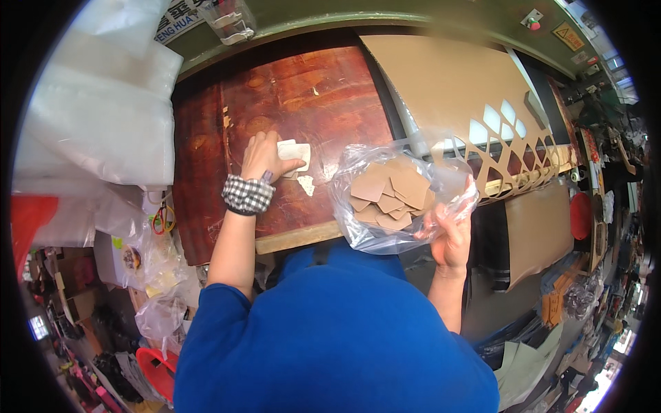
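Note:
My left hand (263,157) rests on the red-brown worktop (323,82), closed round the edge of a few small white cut pieces (297,155) with rounded corners. Its thumb lies across them. Just nearer to me is a small ragged white scrap (306,184). At the worktop's front right, my right hand (451,237) grips the rim of a clear plastic bag (358,234). Inside the bag lies a loose heap of flat brown cut pieces (392,191) with angled edges. The fingertips of my right hand are partly behind the plastic.
To the right lies a large brown sheet (441,76), its near end cut into a lattice of diamond-shaped holes (509,155). Clear plastic sheeting (103,103) hangs at the left. A green machine beam (413,12) runs along the back. Orange-handled scissors (164,219) hang at the left.

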A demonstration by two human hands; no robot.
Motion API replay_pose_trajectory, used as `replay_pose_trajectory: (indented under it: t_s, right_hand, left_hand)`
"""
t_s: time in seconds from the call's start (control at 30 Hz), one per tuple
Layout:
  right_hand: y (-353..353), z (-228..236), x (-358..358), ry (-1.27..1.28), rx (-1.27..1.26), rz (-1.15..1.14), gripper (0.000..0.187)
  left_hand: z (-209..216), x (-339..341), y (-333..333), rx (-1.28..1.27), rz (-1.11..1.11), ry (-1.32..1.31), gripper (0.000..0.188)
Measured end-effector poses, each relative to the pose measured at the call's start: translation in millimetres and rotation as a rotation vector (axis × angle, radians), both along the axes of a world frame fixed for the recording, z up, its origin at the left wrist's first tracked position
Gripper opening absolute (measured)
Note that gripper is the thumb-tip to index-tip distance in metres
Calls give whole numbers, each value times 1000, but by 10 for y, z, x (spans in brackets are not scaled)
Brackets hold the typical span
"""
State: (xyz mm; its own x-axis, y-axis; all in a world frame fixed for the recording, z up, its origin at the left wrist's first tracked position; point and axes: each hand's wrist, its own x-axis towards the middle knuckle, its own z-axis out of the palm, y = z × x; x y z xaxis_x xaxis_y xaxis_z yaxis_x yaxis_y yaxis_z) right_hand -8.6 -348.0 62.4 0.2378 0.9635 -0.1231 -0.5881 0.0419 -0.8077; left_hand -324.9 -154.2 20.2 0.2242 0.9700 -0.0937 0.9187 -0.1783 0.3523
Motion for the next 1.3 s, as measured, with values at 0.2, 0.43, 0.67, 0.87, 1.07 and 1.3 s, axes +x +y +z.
replay_pose_trajectory:
  t_s: [0.2,0.43,0.67,0.87,1.07,1.3]
  right_hand:
    - [36,2,-15,-14,7,13,91]
    - [-37,-42,77,-31,16,96,82]
    - [4,106,628,-905,-334,-220,24]
    - [561,57,733,-1470,-9,-383,49]
    - [1088,-58,686,-1844,-77,66,44]
    - [1345,132,496,-1045,113,58,10]
  left_hand:
    - [77,181,-377,225,111,-178,50]
    - [490,1013,-582,134,-136,-697,47]
    - [547,984,-1001,139,-814,-542,55]
    - [399,815,-1266,130,-823,-395,29]
    - [534,719,-1212,196,-584,-694,18]
    - [1109,360,-1356,-4,-411,-962,11]
